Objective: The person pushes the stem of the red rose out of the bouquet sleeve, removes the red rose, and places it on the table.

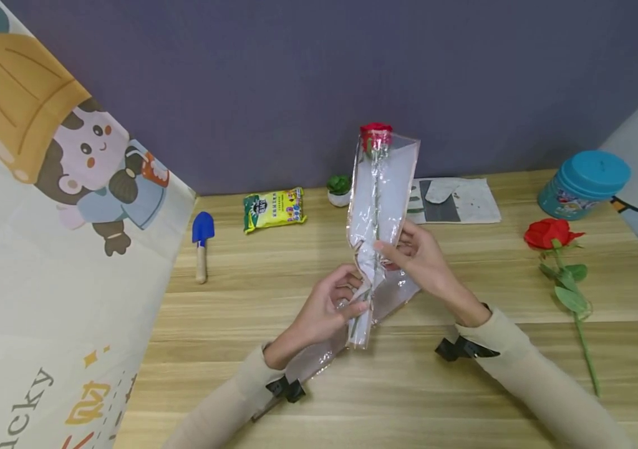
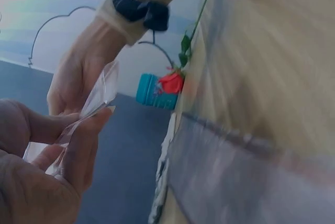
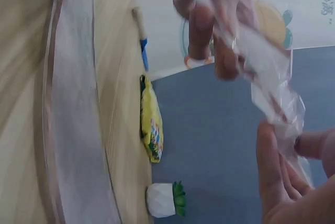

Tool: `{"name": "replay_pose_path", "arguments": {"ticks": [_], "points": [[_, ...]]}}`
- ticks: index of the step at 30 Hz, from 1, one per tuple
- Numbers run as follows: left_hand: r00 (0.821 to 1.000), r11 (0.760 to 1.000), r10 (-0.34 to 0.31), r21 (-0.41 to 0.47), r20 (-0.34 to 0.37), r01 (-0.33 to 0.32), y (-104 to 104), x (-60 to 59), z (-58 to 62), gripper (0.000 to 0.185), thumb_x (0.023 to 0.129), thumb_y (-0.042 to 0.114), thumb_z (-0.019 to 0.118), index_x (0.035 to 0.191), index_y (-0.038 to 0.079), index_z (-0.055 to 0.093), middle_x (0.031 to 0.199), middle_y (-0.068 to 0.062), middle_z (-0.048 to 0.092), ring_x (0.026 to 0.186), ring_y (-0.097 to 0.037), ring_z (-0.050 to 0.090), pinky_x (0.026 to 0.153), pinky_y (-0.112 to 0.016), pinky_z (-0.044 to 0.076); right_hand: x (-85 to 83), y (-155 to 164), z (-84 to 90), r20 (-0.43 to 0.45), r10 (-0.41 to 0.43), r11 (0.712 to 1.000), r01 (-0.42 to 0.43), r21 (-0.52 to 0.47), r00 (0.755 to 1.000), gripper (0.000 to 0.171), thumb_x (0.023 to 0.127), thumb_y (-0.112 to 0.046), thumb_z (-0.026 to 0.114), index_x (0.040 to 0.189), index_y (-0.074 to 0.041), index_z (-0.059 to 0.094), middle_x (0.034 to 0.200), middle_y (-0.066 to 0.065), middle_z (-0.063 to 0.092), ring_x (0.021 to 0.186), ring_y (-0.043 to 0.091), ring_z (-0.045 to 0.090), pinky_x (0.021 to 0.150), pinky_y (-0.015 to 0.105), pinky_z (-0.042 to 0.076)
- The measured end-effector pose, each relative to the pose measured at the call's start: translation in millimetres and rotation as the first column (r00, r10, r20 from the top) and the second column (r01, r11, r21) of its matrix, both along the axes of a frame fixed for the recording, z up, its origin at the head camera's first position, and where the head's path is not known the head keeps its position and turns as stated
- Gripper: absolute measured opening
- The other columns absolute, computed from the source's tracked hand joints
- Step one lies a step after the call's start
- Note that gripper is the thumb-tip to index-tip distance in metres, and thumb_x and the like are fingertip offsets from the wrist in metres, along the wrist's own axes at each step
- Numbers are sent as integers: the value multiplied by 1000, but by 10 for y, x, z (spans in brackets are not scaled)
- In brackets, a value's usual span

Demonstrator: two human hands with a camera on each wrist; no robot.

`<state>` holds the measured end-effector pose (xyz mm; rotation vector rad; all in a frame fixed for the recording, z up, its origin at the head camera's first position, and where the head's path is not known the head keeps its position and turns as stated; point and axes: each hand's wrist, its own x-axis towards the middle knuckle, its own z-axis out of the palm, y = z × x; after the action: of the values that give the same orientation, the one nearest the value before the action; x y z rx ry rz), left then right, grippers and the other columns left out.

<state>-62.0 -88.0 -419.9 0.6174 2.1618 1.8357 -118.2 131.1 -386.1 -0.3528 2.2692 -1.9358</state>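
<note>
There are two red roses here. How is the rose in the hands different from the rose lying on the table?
The wrapped rose stands upright inside a clear plastic sleeve; the bare rose lies flat on the table, unwrapped. The left hand and right hand hold the wrapped rose, while nothing touches the bare rose. The bare rose shows green leaves plainly. Both have red blooms and green stems.

The light over my table (image 1: 464,374) was bright and even, seemingly from above, and my arms cast only faint, soft shadows. From my head the picture was sharp, though its edges bowed outward. The clear wrap (image 1: 381,193) caught pale white glare. Both wrist views were soft: at my left wrist the near tabletop (image 2: 272,77) smeared into blur, and at my right the fingers (image 3: 214,20) were out of focus.
</note>
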Motion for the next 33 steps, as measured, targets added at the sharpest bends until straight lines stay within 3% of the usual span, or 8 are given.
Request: {"name": "replay_pose_path", "arguments": {"ticks": [7, 11, 15, 18, 20, 24, 29, 33], "points": [[1000, 1000, 7, -12, -9, -8, -7, -24, 70, 56, 88, -7, 73, 140, 0, 55, 114, -26, 67, 86, -10, 64, 88, -28, 63, 17, -22, 18, -17, -33, 999, 33, -24, 999, 47, 100, -7, 68, 142, 5, 52, 124, 36, 67, 87, 5, 74, 77, 31, 67], [1000, 1000, 2, 3, 13, -2, 1, -24, 71, 55, 87, -8, 73, 139, -1, 54, 116, -27, 66, 84, -8, 64, 89, -37, 65, 3, -24, -3, -7, -47, 998, 47, -29, 999, 45, 99, -5, 68, 141, 6, 54, 121, 33, 69, 87, 5, 74, 78, 30, 67], [1000, 1000, 5, -4, 12, -5, 2, -29, 57, 57, 87, -5, 75, 140, -1, 54, 117, -27, 67, 85, -7, 64, 90, -45, 65, -8, -20, -9, -12, -89, 995, 88, -40, 996, 44, 98, -3, 69, 138, 7, 56, 108, 8, 76, 87, 5, 73, 77, 27, 67], [1000, 1000, 5, -21, 14, -5, 2, -32, 50, 61, 86, -4, 77, 142, 1, 54, 118, -25, 68, 85, -6, 65, 89, -40, 65, -28, -5, 14, -10, -124, 990, 123, -69, 992, 43, 97, -4, 70, 136, 9, 56, 99, -13, 74, 86, 4, 73, 76, 25, 66], [1000, 999, -4, -37, 15, 5, 6, -27, 45, 63, 85, -4, 79, 142, 1, 54, 117, -25, 68, 83, -6, 65, 84, -34, 66, -47, 16, 46, -7, -147, 984, 146, -99, 989, 43, 97, -4, 70, 135, 10, 56, 96, -18, 74, 85, 3, 73, 75, 23, 65], [999, 997, -30, -74, 43, 33, 26, 12, 41, 62, 83, -6, 79, 140, 1, 56, 115, -25, 71, 84, -4, 66, 80, -24, 64, -97, 88, 132, 2, -204, 959, 200, -199, 979, 39, 96, -3, 72, 131, 6, 59, 96, -13, 77, 83, 4, 73, 73, 21, 65], [993, 993, -50, -102, 105, 60, 48, 52, 11, 65, 82, -8, 80, 141, 2, 55, 118, -24, 72, 86, -4, 66, 80, -21, 62, -176, 221, 226, 5, -273, 898, 257, -356, 962, 27, 95, -1, 73, 120, -6, 66, 97, -5, 78, 81, 7, 74, 70, 21, 65], [989, 993, -40, -106, 139, 55, 35, 42, 16, 71, 80, -6, 83, 143, 6, 53, 121, -23, 72, 87, -7, 67, 77, -23, 63, -205, 261, 258, -10, -270, 892, 246, -378, 963, 25, 94, 0, 73, 116, -9, 66, 97, -4, 78, 82, 7, 75, 70, 21, 64]]}}
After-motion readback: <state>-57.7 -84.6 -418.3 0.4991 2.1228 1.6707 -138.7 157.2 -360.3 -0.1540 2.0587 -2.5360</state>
